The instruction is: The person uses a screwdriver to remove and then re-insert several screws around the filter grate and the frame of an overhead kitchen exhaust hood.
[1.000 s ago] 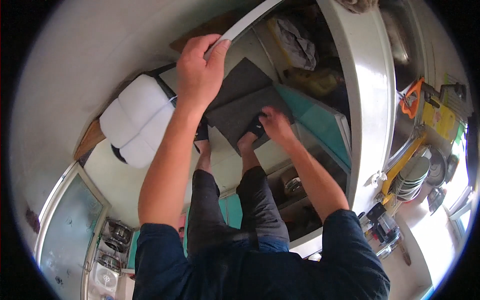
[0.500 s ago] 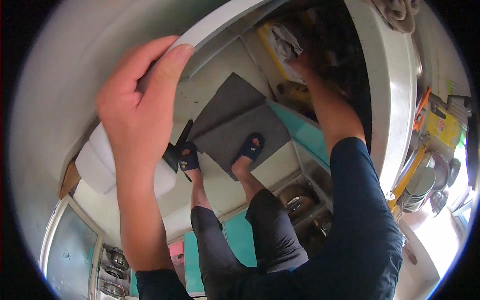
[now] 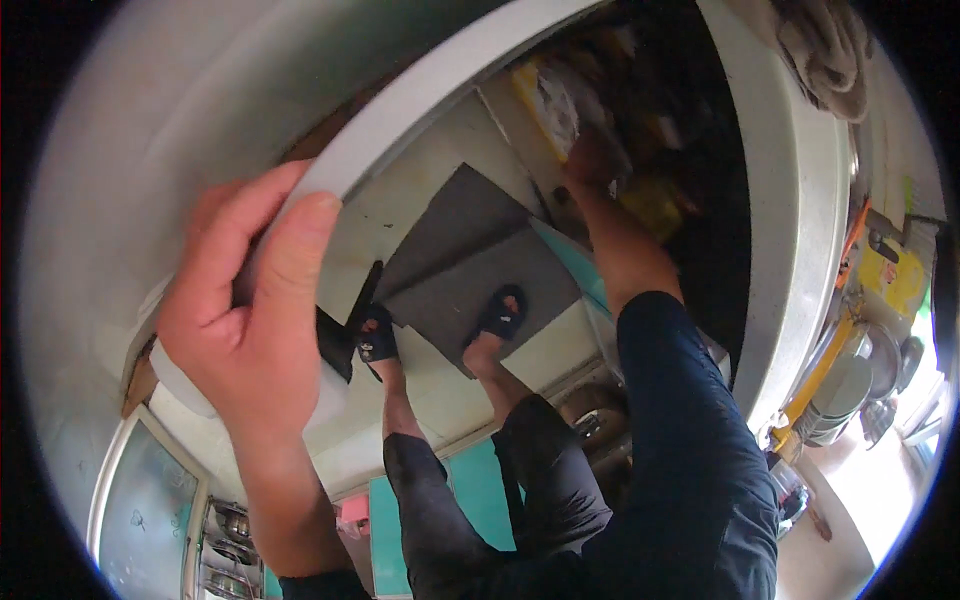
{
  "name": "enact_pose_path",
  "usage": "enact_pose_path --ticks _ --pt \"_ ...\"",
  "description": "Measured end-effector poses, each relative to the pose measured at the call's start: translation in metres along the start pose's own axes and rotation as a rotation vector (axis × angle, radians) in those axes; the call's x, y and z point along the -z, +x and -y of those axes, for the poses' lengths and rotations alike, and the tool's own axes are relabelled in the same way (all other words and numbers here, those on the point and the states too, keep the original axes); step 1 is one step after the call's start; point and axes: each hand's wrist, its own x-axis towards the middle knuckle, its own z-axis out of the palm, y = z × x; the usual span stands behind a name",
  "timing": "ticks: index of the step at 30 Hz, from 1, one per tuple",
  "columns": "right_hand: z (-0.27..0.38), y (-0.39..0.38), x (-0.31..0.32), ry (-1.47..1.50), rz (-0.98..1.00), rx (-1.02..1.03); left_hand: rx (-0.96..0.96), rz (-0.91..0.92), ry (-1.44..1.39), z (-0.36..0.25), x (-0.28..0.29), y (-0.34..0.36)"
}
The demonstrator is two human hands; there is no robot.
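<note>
My left hand (image 3: 250, 280) is closed on the edge of a pale, open cabinet door (image 3: 420, 95), the thumb pressed on its near side. My right arm reaches into the dark inside of the cabinet (image 3: 715, 240). There my right hand (image 3: 597, 160) is against a crumpled, clear-and-white plastic bag (image 3: 560, 105) with yellow behind it. Shadow and blur smear its fingers, so their grip does not show. Below the right hand lies a yellowish package (image 3: 655, 205), only dimly visible.
The cabinet's white frame (image 3: 790, 200) runs down the right, with a grey cloth (image 3: 825, 60) hanging above. Bowls and plates (image 3: 840, 385) stand on a rack at far right. On the floor below are a dark mat (image 3: 470, 250) and my slippered feet. Turquoise cupboard doors (image 3: 480, 490) stand behind my legs.
The door edge and my left hand on it have shifted down and left in view. My right hand has moved slightly lower, still by the plastic bag.
</note>
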Motion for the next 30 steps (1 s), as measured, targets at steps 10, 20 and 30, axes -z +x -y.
enact_pose_path --ticks 10,20,30 --pt "-0.006 -0.012 0.060 0.199 -0.205 -0.021 0.000 0.029 -0.084 0.005 0.000 0.012" --pt "0.079 -0.152 -0.024 0.621 -0.131 -0.024 0.019 0.024 -0.047 -0.001 -0.001 0.020" --pt "0.057 -0.076 -0.054 0.549 -0.173 0.022 -0.012 -0.062 -0.004 0.000 -0.011 0.020"
